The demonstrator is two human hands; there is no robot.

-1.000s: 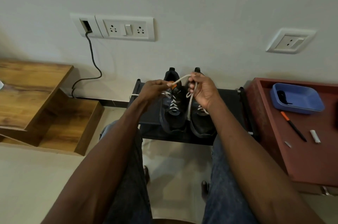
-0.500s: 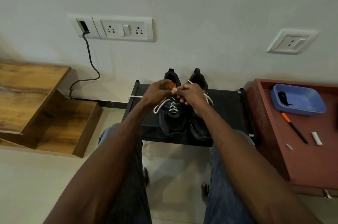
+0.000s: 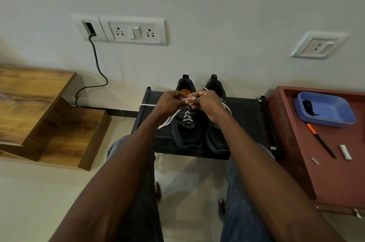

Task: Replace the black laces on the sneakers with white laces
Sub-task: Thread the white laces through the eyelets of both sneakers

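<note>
Two black sneakers stand side by side on a low black rack, toes toward me. The left sneaker has a white lace threaded through its eyelets. The right sneaker is partly hidden under my right wrist. My left hand and my right hand meet above the left sneaker's tongue, both pinching strands of the white lace. One loose lace end trails left toward the rack's edge, another runs right past my right hand.
A red-brown table at the right carries a blue tray with a black lace inside, an orange-capped pen and small white scraps. Wooden steps stand at the left. A black cable hangs from the wall socket.
My hands came down and together from a raised, spread pull on the lace. They now sit close over the left sneaker's tongue, and the lace ends lie slack.
</note>
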